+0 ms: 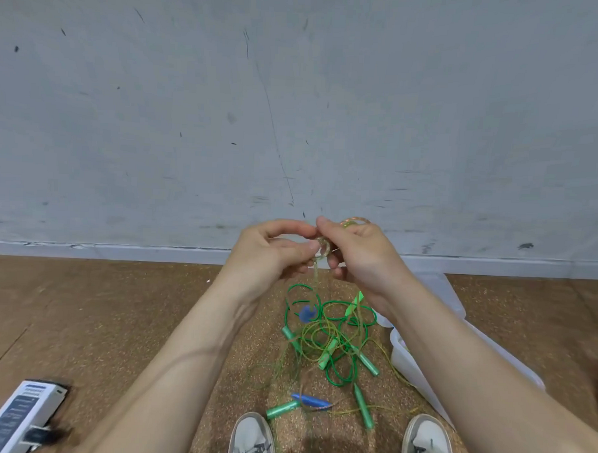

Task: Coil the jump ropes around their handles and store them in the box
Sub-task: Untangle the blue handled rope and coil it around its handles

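Far left, floor: white device point(18, 416) w/ a plug, lying on the cork floor; no part in the job.
Left hand point(269, 249): raised in front of the wall, fingers curled, thumb + forefinger pinching a small loop of the yellowish rope point(322, 249).
Yellowish rope: held up btwn both hands. One strand hangs from the loop down to the pile, and more turns show above the right fingers. The handle it winds on is hidden, so can't tell.
Right hand point(361, 256): curled too, pinching the same loop from the other side, fingertips touching the left's.
Rope pile point(330, 334): on the floor under the hands, btwn the shoes point(252, 440) and the wall. Green rope + yellowish strands are tangled, w/ green handles point(363, 405) and a blue handle point(310, 400) lying loose.
Plastic box point(397, 347): clear, just right of the pile, mostly behind the right forearm; contents can't be made out.
Progress: early, I'd judge. One rope is mid-coil, the rest are still in a heap, and nothing is visibly stored yet.
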Motion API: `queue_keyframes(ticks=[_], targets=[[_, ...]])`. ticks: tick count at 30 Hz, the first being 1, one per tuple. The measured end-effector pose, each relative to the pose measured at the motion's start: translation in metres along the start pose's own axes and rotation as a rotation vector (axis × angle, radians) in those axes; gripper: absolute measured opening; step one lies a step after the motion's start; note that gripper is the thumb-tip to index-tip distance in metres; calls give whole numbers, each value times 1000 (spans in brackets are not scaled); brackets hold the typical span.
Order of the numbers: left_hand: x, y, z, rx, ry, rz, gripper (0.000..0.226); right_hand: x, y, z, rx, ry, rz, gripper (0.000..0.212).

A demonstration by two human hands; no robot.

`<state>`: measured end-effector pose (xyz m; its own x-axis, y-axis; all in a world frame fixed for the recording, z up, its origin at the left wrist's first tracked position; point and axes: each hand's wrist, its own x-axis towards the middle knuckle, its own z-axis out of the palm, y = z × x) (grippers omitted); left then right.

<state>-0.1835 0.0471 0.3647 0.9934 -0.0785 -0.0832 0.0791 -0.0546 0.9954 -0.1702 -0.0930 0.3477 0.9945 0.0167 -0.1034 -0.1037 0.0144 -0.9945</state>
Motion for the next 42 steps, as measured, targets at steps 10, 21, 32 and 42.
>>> queue_keyframes(ticks=[10,21,32,42], targets=[[0,1,-1,-34,-32,-182,16,-7,-2,-9,-120,-106,-93,33],[12,-13,-1,794,146,134,35,-2,18,5,-313,172,-442,49],[12,-14,-5,706,148,250,14,-2,20,7,-88,176,-266,40],[12,-8,6,-101,114,-95,32,-4,29,12,-228,167,-212,51]])
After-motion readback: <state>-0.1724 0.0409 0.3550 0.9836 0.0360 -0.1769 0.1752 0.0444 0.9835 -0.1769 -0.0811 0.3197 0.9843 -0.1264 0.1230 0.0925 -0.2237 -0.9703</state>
